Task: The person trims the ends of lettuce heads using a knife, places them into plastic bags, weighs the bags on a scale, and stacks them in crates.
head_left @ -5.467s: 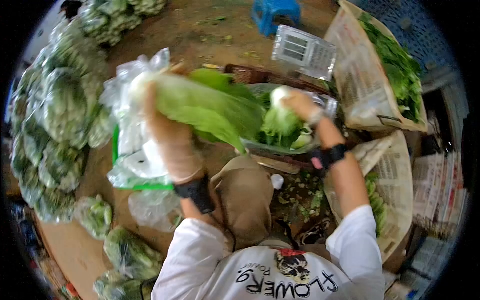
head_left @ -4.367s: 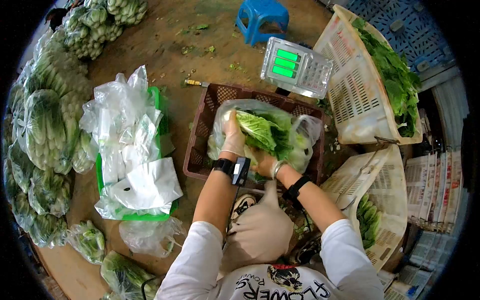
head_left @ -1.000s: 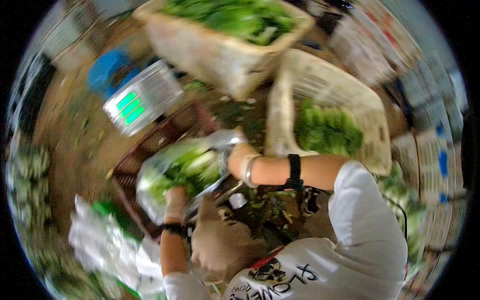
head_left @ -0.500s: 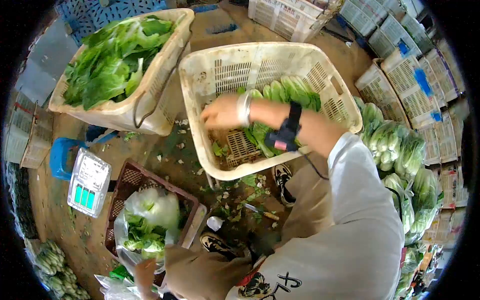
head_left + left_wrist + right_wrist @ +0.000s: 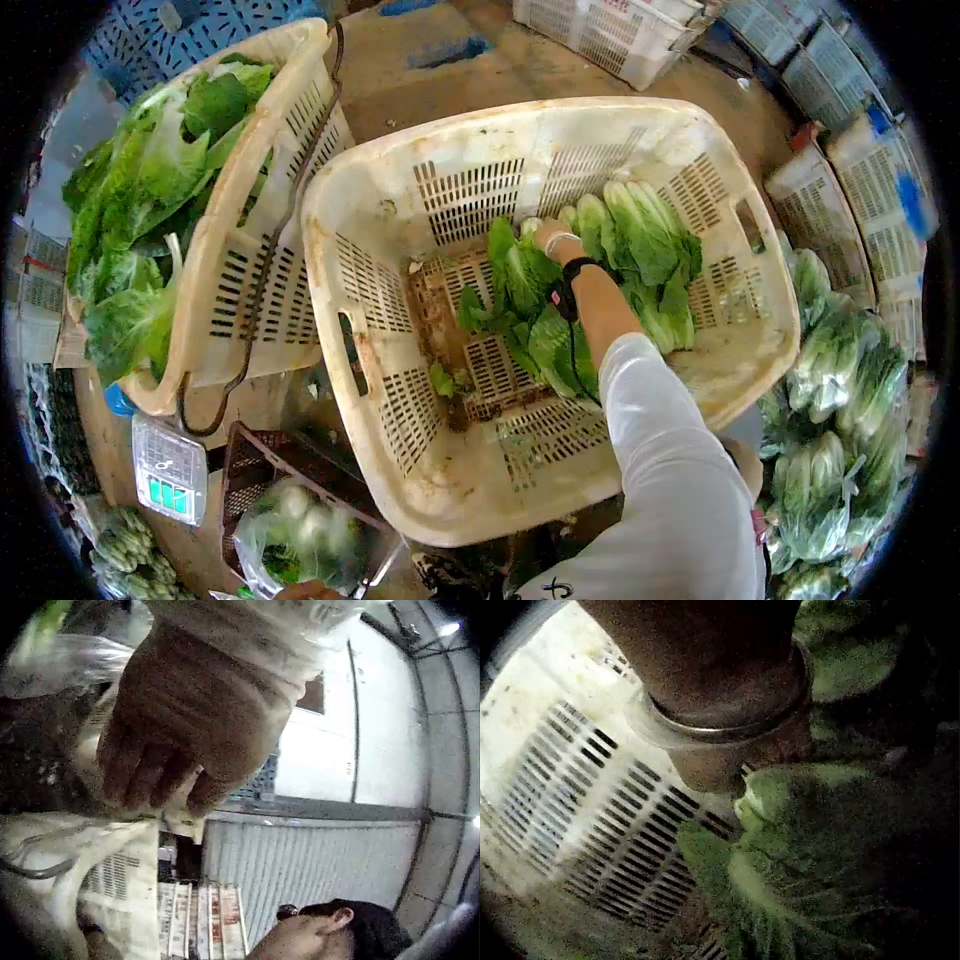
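Note:
My right hand [image 5: 552, 234] reaches down into a large cream plastic crate [image 5: 330, 250], at the pale stem ends of several long green lettuce heads [image 5: 640, 225]. In the right wrist view a ruffled lettuce leaf [image 5: 780, 825] lies right below the bracelet; the fingers are hidden. My left hand [image 5: 195, 712] has loosely bent fingers with nothing visible between them. In the head view only part of it shows at the bottom edge, beside a clear plastic bag [image 5: 335, 535] with lettuce inside. That bag sits in a dark brown basket [image 5: 250, 460].
A second cream crate [image 5: 260, 260], heaped with loose leaves [image 5: 150, 220], stands on the left. By the brown basket is a scale display [image 5: 168, 470] with green readouts. Bagged lettuce [image 5: 840, 370] is piled at right, and stacked crates [image 5: 840, 210] line the back right.
Earlier both hands put lettuce heads into the plastic bag. The view has since turned right; my right hand has left the bag and moved down among the lettuce in the crate.

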`<control>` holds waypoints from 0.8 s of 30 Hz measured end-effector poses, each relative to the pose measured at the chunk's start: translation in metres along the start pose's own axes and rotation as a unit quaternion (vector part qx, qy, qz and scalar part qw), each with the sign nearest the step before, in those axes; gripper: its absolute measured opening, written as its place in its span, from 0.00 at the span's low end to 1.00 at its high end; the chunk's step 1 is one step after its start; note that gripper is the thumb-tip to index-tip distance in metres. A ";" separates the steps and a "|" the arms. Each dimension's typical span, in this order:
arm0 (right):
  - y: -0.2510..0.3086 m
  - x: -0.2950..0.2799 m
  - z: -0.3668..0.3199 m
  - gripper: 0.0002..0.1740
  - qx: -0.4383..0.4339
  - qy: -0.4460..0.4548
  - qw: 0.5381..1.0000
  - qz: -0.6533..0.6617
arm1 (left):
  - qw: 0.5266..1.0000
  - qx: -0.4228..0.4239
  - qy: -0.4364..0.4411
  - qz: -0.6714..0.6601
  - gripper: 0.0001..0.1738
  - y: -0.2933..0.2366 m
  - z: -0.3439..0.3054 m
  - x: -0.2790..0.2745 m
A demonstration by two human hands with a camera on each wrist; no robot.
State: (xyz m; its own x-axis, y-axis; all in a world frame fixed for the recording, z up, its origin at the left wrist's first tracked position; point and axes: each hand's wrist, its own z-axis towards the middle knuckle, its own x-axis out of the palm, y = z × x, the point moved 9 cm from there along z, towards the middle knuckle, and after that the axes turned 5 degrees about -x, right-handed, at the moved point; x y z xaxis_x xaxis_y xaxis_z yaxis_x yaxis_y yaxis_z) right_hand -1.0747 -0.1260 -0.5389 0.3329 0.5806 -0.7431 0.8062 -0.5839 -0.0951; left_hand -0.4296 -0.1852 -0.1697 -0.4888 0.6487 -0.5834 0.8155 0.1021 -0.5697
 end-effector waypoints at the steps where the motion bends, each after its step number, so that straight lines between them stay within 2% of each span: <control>1: 0.005 0.005 0.007 0.18 -0.002 0.001 1.000 -0.002 | 1.000 -0.003 0.009 0.000 0.20 -0.004 0.008 0.009; 2: -0.009 0.005 0.001 0.21 0.106 -0.077 0.979 0.154 | 1.000 -0.007 0.018 -0.001 0.20 -0.006 0.016 0.015; 3: -0.021 0.009 -0.010 0.25 0.208 -0.150 0.917 0.304 | 1.000 -0.008 0.021 -0.002 0.20 -0.007 0.020 0.017; 4: -0.009 0.001 -0.019 0.41 0.173 -0.060 0.930 0.318 | 1.000 -0.010 0.024 -0.004 0.21 -0.009 0.024 0.020; 5: -0.008 -0.001 -0.015 0.41 0.167 -0.056 0.932 0.315 | 1.000 -0.011 0.025 -0.007 0.21 -0.010 0.025 0.022; 7: 0.010 -0.006 -0.009 0.48 0.049 -0.038 0.930 0.362 | 0.999 -0.010 0.029 -0.013 0.21 -0.011 0.024 0.026; 8: 0.047 -0.038 -0.045 0.54 0.008 0.061 0.961 0.269 | 0.999 -0.006 0.028 -0.019 0.21 -0.011 0.022 0.029; 9: 0.061 -0.047 -0.041 0.54 -0.002 0.058 0.963 0.264 | 0.999 0.000 0.028 -0.023 0.21 -0.012 0.019 0.028; 11: 0.104 -0.052 -0.027 0.55 -0.105 0.075 0.983 0.130 | 0.999 0.018 0.019 -0.035 0.21 -0.016 0.013 0.025; 13: 0.117 -0.065 -0.051 0.52 -0.118 0.060 0.982 0.135 | 0.998 0.037 0.009 -0.043 0.21 -0.027 0.014 0.019; 15: 0.165 -0.120 -0.116 0.47 -0.282 -0.010 0.955 0.087 | 0.994 0.058 0.061 -0.074 0.17 -0.039 -0.005 0.018; 16: 0.168 -0.127 -0.118 0.40 -0.280 -0.061 0.951 0.115 | 0.994 0.063 0.055 -0.077 0.17 -0.040 -0.003 0.015; 17: 0.176 -0.161 -0.179 0.37 -0.303 -0.059 0.947 0.095 | 0.993 0.075 0.055 -0.070 0.17 -0.038 -0.015 0.019; 19: 0.173 -0.183 -0.213 0.34 -0.316 -0.099 0.932 0.146 | 0.992 0.094 0.066 -0.055 0.18 -0.049 -0.021 0.019; 21: 0.169 -0.253 -0.319 0.34 -0.384 -0.222 0.882 0.159 | 0.988 0.146 0.046 0.000 0.17 -0.069 -0.053 0.018; 23: 0.170 -0.272 -0.368 0.34 -0.386 -0.241 0.879 0.143 | 0.984 0.169 0.044 -0.038 0.17 -0.070 -0.071 0.016; 24: 0.171 -0.292 -0.420 0.34 -0.433 -0.268 0.846 0.160 | 0.978 0.206 0.024 -0.033 0.19 -0.075 -0.085 0.014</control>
State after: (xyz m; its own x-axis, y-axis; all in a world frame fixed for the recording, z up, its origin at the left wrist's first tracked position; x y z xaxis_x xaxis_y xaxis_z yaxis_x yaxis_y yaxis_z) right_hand -0.8281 -0.1570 -0.0599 0.5188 -0.0052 -0.8549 0.8503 0.1068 0.5154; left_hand -0.4714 -0.1199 -0.0855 -0.5135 0.6863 -0.5150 0.5833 -0.1610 -0.7962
